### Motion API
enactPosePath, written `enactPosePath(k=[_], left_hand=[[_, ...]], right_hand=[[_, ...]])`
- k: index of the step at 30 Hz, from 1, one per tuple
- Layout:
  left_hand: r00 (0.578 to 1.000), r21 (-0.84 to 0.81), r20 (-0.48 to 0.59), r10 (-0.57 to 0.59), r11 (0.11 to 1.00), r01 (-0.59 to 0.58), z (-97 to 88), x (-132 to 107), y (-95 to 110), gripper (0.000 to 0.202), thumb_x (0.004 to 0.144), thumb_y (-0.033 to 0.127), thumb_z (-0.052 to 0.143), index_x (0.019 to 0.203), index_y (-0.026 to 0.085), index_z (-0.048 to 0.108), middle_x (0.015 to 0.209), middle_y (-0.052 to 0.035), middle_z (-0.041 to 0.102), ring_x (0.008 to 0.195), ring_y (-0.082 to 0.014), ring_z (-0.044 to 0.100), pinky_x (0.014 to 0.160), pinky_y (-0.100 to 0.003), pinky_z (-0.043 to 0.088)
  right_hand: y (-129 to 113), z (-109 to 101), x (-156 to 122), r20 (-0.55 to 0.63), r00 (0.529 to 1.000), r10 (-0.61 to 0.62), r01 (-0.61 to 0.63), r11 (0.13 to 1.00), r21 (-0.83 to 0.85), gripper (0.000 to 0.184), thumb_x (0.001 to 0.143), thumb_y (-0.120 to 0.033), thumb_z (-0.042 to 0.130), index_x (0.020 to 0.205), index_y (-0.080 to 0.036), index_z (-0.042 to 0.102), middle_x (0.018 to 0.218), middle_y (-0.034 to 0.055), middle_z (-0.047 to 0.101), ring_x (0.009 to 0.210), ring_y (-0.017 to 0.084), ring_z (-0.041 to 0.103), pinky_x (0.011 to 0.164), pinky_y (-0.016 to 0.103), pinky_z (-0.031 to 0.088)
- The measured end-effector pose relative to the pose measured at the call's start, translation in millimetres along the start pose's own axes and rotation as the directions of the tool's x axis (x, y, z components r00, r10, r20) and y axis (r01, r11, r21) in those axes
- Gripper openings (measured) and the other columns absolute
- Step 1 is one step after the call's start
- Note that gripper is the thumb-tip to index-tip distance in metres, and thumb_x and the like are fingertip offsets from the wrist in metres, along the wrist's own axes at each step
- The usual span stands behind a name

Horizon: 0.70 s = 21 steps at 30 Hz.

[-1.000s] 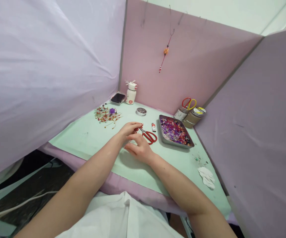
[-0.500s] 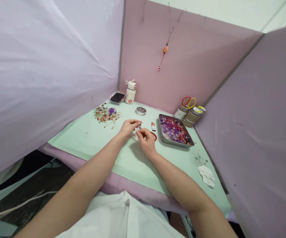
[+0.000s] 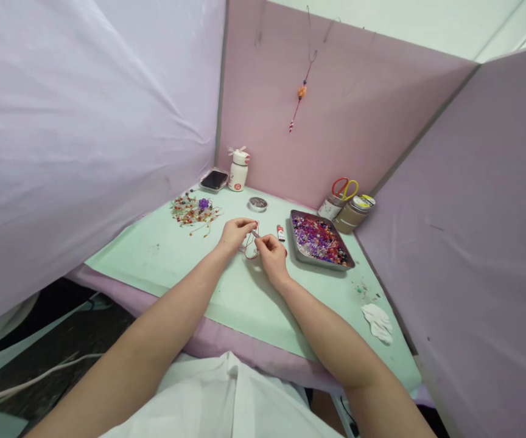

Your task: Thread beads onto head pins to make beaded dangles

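Observation:
My left hand is closed, thumb and fingertips pinching a thin red cord whose loop hangs down to the tabletop. Just to its right, my right hand is closed too, its fingertips gripping a slim silver-grey tool that points at the left fingertips. The tool's exact kind is too small to make out. A red curved piece shows behind the right hand; most of it is hidden.
To the right are a metal tray of beads, a red lighter, a can with scissors, a jar and a white cloth. Leftward lie beaded strings, a small round dish, a phone and a bottle.
My right hand has drawn slightly back from the left fingertips, and more of the silver-grey tool and the cord's loop shows. The camera view has shifted a little.

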<state>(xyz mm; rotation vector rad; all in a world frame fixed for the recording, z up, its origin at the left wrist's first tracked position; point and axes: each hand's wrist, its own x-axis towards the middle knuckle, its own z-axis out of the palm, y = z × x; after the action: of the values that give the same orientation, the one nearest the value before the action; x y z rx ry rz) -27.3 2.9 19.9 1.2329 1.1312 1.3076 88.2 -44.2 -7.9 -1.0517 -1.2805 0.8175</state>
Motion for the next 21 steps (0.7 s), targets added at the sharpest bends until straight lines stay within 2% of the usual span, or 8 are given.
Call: enactPosePath(k=[7, 13, 16, 21], left_hand=[[0.999, 0.024, 0.052, 0.017, 1.0, -0.018, -0.3, 1, -5, 0.034, 0.063, 0.04, 0.068, 0.085, 0.014, 0.072, 0.083, -0.0077, 0.071, 0.071, -0.0145, 0.056, 0.06, -0.025, 0.038], [0.992, 0.051, 0.126, 0.029, 0.998, -0.035, 1.9, -3, 0, 0.033, 0.062, 0.038, 0.069, 0.083, 0.014, 0.072, 0.085, -0.0086, 0.071, 0.075, -0.0165, 0.057, 0.062, -0.027, 0.039], [0.987, 0.065, 0.159, 0.024, 0.997, -0.035, 2.4, -4, 2, 0.03, 0.064, 0.037, 0.067, 0.083, 0.014, 0.071, 0.084, -0.0078, 0.071, 0.075, -0.0162, 0.057, 0.062, -0.026, 0.039], [0.973, 0.077, 0.223, 0.052, 0.995, -0.07, 2.6, -4, 0, 0.027, 0.065, 0.034, 0.066, 0.081, 0.013, 0.07, 0.083, -0.0062, 0.07, 0.074, -0.0157, 0.058, 0.065, -0.027, 0.041]], right_hand=[[7, -1, 4, -0.009, 1.0, 0.029, -0.029, 0.999, 0.025, 0.026, 0.072, -0.042, 0.064, 0.067, -0.019, 0.053, 0.06, -0.0045, 0.049, 0.056, 0.01, 0.041, 0.055, 0.024, 0.035], [9, -5, 10, -0.041, 0.998, 0.044, -0.041, 0.997, 0.07, 0.026, 0.069, -0.04, 0.068, 0.078, -0.018, 0.058, 0.069, -0.0022, 0.057, 0.06, 0.01, 0.048, 0.058, 0.024, 0.038], [11, -9, 16, -0.073, 0.995, 0.066, -0.059, 0.994, 0.089, 0.031, 0.067, -0.041, 0.07, 0.085, -0.018, 0.058, 0.066, -0.0038, 0.056, 0.057, 0.01, 0.047, 0.056, 0.023, 0.038], [12, -17, 23, -0.009, 0.994, 0.106, -0.104, 0.991, 0.087, 0.037, 0.064, -0.045, 0.071, 0.089, -0.018, 0.064, 0.063, -0.0039, 0.056, 0.056, 0.009, 0.047, 0.054, 0.023, 0.038]])
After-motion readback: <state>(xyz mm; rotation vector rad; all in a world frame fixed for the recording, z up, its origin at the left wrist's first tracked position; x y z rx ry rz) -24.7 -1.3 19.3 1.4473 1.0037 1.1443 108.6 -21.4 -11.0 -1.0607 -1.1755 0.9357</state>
